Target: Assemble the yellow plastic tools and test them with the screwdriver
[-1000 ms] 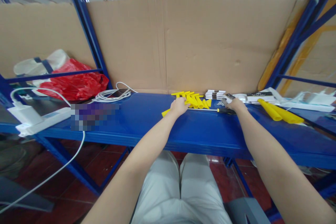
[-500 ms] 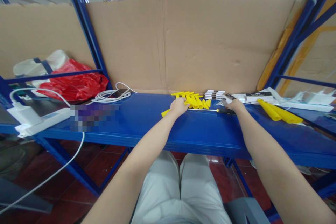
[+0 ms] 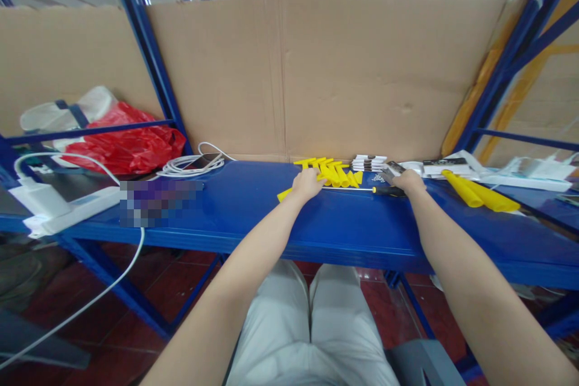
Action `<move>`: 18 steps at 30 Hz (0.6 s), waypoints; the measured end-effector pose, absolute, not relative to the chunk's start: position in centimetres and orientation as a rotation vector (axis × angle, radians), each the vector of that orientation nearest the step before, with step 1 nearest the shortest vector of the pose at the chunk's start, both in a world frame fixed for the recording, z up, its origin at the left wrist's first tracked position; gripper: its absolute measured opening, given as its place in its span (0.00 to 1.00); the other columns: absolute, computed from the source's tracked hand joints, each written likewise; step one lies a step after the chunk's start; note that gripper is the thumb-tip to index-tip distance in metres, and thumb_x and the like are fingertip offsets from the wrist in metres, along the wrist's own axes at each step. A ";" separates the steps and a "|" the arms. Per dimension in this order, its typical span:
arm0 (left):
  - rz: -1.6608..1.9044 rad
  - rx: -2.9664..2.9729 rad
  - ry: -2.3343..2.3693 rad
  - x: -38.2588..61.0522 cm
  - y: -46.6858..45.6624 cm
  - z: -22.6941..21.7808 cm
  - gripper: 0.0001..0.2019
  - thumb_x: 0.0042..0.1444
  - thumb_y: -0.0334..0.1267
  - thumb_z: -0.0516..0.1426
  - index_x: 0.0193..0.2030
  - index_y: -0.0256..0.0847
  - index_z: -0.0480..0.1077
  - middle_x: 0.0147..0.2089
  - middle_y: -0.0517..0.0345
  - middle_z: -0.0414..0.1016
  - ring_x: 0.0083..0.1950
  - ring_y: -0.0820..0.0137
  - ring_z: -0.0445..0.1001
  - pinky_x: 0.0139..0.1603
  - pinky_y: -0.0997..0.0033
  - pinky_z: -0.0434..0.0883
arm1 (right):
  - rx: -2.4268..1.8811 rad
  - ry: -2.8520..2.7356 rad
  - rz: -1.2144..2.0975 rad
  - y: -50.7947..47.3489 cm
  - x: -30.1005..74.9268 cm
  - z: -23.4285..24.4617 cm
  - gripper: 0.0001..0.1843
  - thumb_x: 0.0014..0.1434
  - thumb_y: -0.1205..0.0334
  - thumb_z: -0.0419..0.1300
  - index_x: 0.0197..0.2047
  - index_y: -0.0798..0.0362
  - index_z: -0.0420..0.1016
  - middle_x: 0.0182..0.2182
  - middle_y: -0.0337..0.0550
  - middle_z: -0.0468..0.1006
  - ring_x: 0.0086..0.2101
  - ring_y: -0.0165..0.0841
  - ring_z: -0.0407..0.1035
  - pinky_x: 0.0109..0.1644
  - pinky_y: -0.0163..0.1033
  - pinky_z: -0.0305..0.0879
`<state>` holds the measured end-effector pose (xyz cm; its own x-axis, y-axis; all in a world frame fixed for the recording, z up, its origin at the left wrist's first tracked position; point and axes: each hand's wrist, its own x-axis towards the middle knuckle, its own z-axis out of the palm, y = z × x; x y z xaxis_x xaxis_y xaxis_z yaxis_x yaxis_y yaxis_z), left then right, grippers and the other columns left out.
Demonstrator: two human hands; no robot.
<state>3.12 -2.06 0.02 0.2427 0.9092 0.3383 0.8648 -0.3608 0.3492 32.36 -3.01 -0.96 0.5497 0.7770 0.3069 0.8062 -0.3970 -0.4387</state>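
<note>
My left hand (image 3: pixel 308 184) rests with curled fingers at the left side of a row of yellow T-shaped plastic pieces (image 3: pixel 337 176). What lies under its fingers is hidden. Left of that wrist, the end of another yellow piece (image 3: pixel 284 195) shows from behind my arm. My right hand (image 3: pixel 409 181) is closed on a small grey-and-black packet (image 3: pixel 395 169). Just below it lies a screwdriver (image 3: pixel 386 191) with a black-and-yellow handle, its shaft pointing left. Small metal bits (image 3: pixel 378 178), too tiny to name, are scattered beside the packet.
Behind the small metal bits is a stack of white-and-black packets (image 3: pixel 368 163). Two large yellow cone-like pieces (image 3: pixel 482 192) lie at the right. Coiled white cable (image 3: pixel 192 165), a red plastic bag (image 3: pixel 131 142) and a power strip (image 3: pixel 85 208) are at the left. Cardboard (image 3: pixel 289 78) closes the back.
My right hand and the packet have shifted very slightly. My left hand stays in place by the yellow pieces.
</note>
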 end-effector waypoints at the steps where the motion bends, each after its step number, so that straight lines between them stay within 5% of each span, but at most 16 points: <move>1: 0.758 2.401 1.723 3.1 -2.1 0.0 0.15 0.59 0.45 0.60 0.50 0.44 0.77 0.54 0.50 0.78 0.56 0.62 0.75 0.55 0.69 0.69 | -2.302 -1.203 -0.059 -3.3 32.0 -0.7 0.31 0.53 0.45 0.64 0.47 0.66 0.76 0.42 0.73 0.73 0.45 0.53 0.69 0.44 0.53 0.63; 9: 0.758 2.397 1.708 3.1 -2.2 0.0 0.14 0.59 0.44 0.60 0.50 0.43 0.77 0.54 0.49 0.78 0.57 0.61 0.75 0.56 0.68 0.68 | -2.322 -1.081 -0.198 -4.2 29.9 1.0 0.21 0.55 0.61 0.60 0.50 0.61 0.78 0.49 0.65 0.76 0.52 0.51 0.70 0.53 0.50 0.66; 18: 0.747 2.396 1.708 3.2 -2.0 -0.1 0.16 0.59 0.45 0.59 0.52 0.44 0.76 0.54 0.50 0.78 0.57 0.61 0.75 0.56 0.68 0.68 | -1.877 -1.405 0.014 -3.6 26.8 1.4 0.10 0.54 0.64 0.57 0.33 0.57 0.79 0.29 0.48 0.78 0.35 0.40 0.73 0.41 0.40 0.68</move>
